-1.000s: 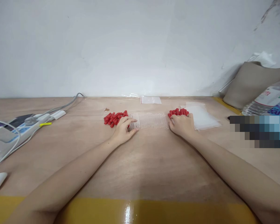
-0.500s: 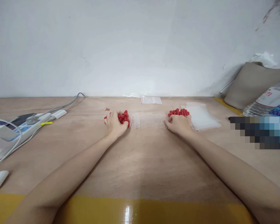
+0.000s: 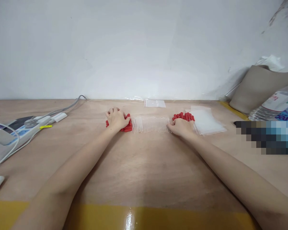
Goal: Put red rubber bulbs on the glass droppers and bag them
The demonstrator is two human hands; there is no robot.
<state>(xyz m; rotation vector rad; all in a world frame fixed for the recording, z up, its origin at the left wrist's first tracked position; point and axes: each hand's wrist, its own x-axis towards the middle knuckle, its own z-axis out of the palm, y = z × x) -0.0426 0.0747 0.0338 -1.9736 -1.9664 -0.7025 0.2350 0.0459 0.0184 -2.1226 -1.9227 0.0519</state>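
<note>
My left hand lies over a pile of small red pieces, its fingers spread and resting on them. A row of thin, clear stick-like pieces lies side by side on the table between my hands. My right hand is at the right end of this row, thumb and forefinger drawn together beside the last clear pieces. Whatever is between those fingertips is too small to make out. A second group of rounded red pieces shows just behind my right hand, partly hidden by it.
Clear plastic bags lie to the right of my right hand, and a small white packet lies near the wall. At left are a power strip and cables. A bottle and a grey-brown object stand at right.
My left hand has shifted slightly back toward the wall, and its fingers lie flatter over the red pile. The right hand stays at the row's end.
</note>
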